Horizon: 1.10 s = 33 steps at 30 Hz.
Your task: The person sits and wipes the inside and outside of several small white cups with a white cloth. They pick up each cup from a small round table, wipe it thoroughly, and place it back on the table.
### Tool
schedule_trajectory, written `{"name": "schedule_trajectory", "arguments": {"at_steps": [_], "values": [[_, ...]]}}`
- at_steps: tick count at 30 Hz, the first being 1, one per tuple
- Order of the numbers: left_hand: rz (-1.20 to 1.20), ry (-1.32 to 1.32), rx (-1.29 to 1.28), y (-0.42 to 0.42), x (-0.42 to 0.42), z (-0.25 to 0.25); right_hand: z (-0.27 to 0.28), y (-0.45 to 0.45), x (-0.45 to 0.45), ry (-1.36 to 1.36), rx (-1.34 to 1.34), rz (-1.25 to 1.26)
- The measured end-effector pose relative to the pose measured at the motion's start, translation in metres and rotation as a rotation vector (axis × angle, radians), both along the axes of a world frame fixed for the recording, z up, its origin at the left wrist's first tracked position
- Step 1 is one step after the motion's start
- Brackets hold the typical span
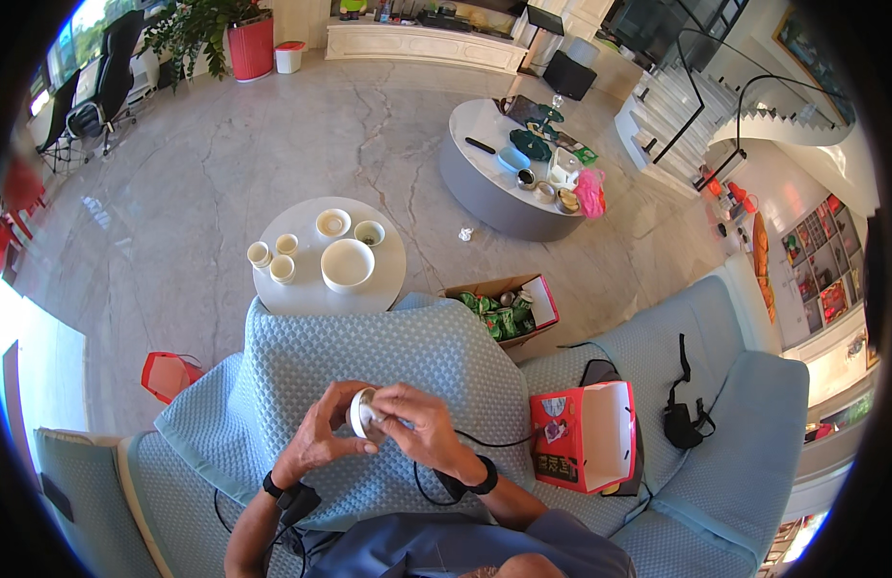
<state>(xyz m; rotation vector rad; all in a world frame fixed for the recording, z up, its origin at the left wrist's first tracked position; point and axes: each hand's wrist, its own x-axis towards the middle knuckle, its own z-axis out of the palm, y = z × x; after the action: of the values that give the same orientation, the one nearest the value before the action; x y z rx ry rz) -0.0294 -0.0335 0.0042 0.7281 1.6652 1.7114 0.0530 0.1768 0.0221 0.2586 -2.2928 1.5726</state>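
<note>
Above the blue quilted sofa cover [388, 347], my left hand [323, 433] grips a small round white dish or lid [361, 414] by its rim. Fingers of my right hand [421, 426] press into its open side, around something greyish that is mostly hidden. Beyond the cover, a round white side table [301, 224] bears a large cream bowl [348, 266], a shallow cream bowl [333, 222], a bowl with dark bits in it [369, 233] and several small cream cups [283, 268]. Both wrists wear black bands with cables.
A cardboard box [536, 332] of green packets and cans stands on the floor past the sofa. At right on the sofa lie a red paper bag [558, 448] and a black strap pouch [684, 426]. An oval coffee table [482, 188] holds assorted items; crumpled tissue [465, 234] lies nearby.
</note>
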Motion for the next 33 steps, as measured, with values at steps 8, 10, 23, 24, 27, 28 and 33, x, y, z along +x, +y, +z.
{"name": "schedule_trajectory", "arguments": {"at_steps": [8, 10, 23, 24, 27, 28, 33], "values": [[0.014, 0.068, 0.021, 0.0, -0.004, 0.008, 0.0, 0.0, 0.006, -0.096, 0.067, 0.009], [0.006, 0.023, 0.037, 0.0, -0.001, 0.002, 0.002, -0.005, 0.002, -0.009, -0.054, 0.029], [0.096, 0.204, 0.259, 0.001, 0.003, 0.01, -0.017, 0.022, 0.0, -0.225, -0.307, -0.237], [0.072, 0.302, 0.23, 0.002, 0.002, 0.01, -0.02, 0.021, 0.001, -0.245, -0.331, -0.189], [0.066, 0.491, 0.212, 0.009, 0.002, 0.009, -0.022, 0.015, -0.006, -0.229, -0.574, -0.038], [0.096, 0.51, 0.215, 0.011, 0.004, 0.009, -0.018, 0.015, -0.006, -0.292, -0.664, -0.015], [0.184, 0.591, 0.182, 0.014, 0.003, 0.008, -0.013, 0.004, 0.003, -0.359, -0.509, -0.032]]}}
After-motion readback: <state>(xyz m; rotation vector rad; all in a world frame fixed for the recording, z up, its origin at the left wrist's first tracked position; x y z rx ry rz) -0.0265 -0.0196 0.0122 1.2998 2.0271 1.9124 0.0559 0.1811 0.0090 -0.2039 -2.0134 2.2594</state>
